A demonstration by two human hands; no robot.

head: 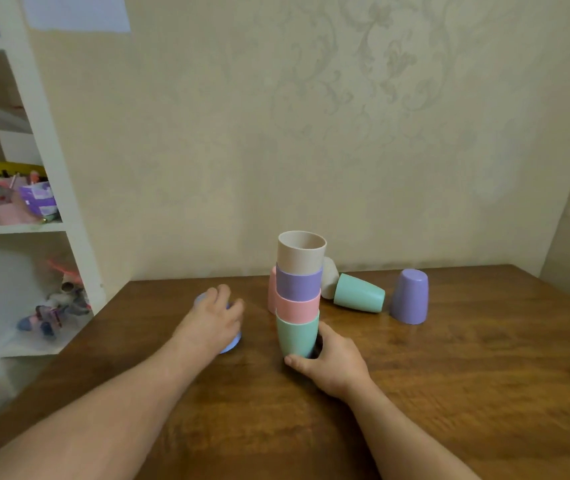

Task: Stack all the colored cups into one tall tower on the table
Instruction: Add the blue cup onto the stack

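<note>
Right hand (332, 365) grips the nested pastel plastic cup tower (299, 296) (four cups); left hand (214, 322) closes over the blue plastic cup (231, 342). Keep the tower's base steady on the wooden desk (450, 393).

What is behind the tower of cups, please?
Behind the tower, a pink cup shows at its left edge and a beige cup at its right edge. The tower covers most of both, so whether anything lies between them cannot be seen.

Blue cup (233, 342) mostly hidden under left hand (215, 321); pink cup (272, 292), beige cup (330, 282) half-hidden behind tower (299, 296).
</note>
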